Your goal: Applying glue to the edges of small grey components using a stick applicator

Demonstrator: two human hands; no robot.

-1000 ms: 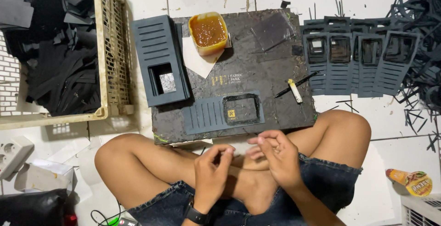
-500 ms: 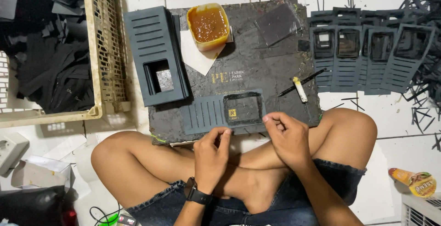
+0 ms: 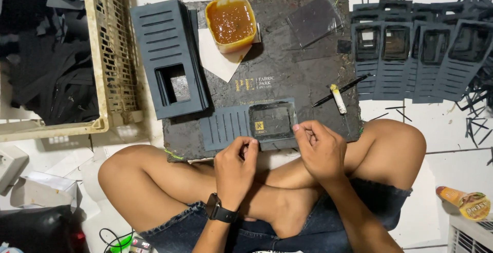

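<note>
White tiled floor (scuffed, evenly lit) — a cream plastic crate sits at left.

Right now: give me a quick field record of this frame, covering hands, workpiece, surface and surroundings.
left hand: at the near edge of the slotted dark panel, wristwatch on the wrist
right hand: fingertips on the corner of the clear film laid over the panel's window
work surface: dark board on the floor, in front of crossed legs
on board: yellow tub of amber glue, stack of panels, thin black stick
right of board: row of panels
left: plastic crate
</note>
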